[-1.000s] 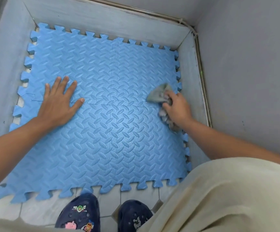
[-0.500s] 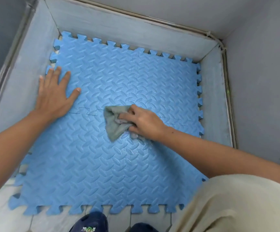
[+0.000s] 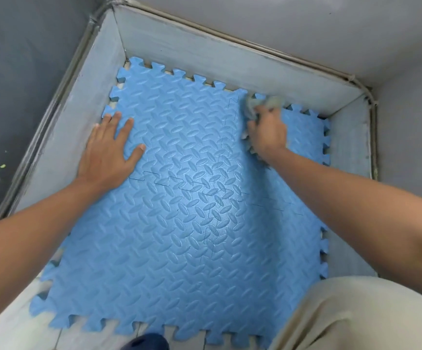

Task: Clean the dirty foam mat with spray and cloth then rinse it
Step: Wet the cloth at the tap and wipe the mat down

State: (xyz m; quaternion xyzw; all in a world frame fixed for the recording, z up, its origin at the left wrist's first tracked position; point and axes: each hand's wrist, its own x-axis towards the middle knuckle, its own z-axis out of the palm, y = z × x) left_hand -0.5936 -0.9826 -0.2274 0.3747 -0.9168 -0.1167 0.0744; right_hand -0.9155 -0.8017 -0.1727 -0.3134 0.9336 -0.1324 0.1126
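Note:
A blue foam mat of interlocking tiles with a raised leaf pattern lies flat on the floor inside a low-walled corner. My left hand rests palm down on the mat's far left part, fingers spread. My right hand presses a crumpled grey cloth against the mat near its far edge, right of the middle. The cloth is blurred and partly hidden under the fingers. No spray bottle is in view.
Pale grey skirting walls enclose the mat on the left, far and right sides. Grey walls rise behind them. A dark blue shoe pokes in at the bottom edge on white floor tiles. My beige-clad knee fills the lower right.
My right hand has swept the cloth from the mat's right edge to its middle, then up to the far edge. My left hand stays pressed on the mat's left side.

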